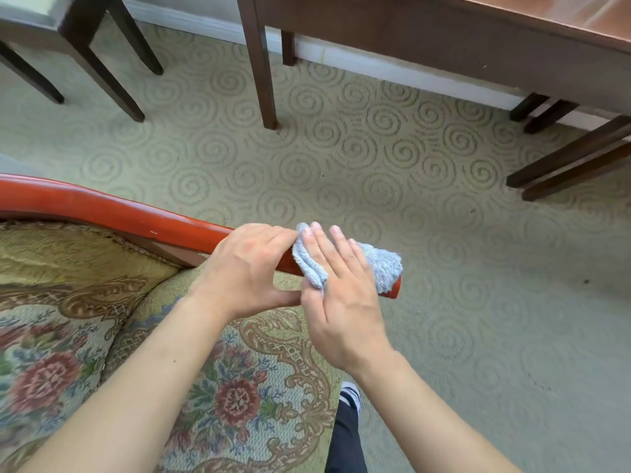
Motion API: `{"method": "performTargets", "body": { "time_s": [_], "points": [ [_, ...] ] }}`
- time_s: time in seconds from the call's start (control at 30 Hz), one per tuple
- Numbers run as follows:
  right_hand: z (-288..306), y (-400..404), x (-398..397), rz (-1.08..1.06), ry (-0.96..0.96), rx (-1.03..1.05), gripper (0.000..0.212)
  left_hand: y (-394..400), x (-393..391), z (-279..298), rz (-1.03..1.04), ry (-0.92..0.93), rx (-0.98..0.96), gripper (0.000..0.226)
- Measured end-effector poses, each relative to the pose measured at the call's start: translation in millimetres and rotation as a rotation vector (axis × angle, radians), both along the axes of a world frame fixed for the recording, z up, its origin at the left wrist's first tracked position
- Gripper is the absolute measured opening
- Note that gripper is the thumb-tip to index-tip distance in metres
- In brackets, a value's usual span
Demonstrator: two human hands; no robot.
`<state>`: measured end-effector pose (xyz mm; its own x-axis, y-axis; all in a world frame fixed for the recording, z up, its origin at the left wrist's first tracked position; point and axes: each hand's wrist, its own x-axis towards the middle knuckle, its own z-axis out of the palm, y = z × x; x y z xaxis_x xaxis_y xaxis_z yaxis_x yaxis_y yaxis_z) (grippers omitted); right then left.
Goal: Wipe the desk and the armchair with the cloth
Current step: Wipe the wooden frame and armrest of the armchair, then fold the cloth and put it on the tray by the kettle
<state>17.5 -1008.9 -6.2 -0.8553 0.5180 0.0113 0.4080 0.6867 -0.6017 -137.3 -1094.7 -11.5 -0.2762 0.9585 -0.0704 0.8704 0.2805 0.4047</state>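
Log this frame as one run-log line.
stage: wiping armchair | right hand: flat on light blue terry cloth | left hand: gripping red wooden armrest | brown wooden desk: untouched

- Armchair (pixel 102 336) lower left; cloth (pixel 382 264) on its armrest (pixel 119 213) end.
- Left hand (pixel 246 268) on armrest, just left of cloth.
- Right hand (pixel 341 295) on cloth.
- Desk (pixel 444 39) behind, upper right.

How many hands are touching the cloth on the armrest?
2. The left hand grips the armrest at the cloth's left edge; the right hand lies flat on it.
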Motion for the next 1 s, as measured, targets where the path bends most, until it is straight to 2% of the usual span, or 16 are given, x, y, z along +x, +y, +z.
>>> {"method": "performTargets", "body": {
  "time_s": [0.13,0.27,0.47,0.7,0.8,0.9,1.0],
  "points": [
    [-8,21,25,0.091,-0.062,0.073,0.062,-1,-3,0,-0.001,-0.013,-0.022,0.082],
    [-17,38,62,-0.097,-0.048,-0.067,0.057,-1,-3,-3,0.015,0.023,0.009,0.079],
    [-12,32,62,-0.126,-0.027,-0.142,0.06,0,0,-5,0.067,0.015,0.047,0.077],
    [1,23,20,0.237,-0.029,-0.026,0.063,8,16,3,0.155,-0.013,0.0,0.072],
    [-3,44,38,0.36,-0.022,-0.045,0.064,15,27,13,0.2,-0.066,-0.146,0.088],
    [-7,79,69,0.384,-0.045,-0.175,0.059,38,48,27,0.239,-0.164,-0.192,0.097],
    [-1,115,94,0.16,-0.18,-0.506,0.051,76,77,39,0.249,-0.182,-0.198,0.085]
  ]
}}
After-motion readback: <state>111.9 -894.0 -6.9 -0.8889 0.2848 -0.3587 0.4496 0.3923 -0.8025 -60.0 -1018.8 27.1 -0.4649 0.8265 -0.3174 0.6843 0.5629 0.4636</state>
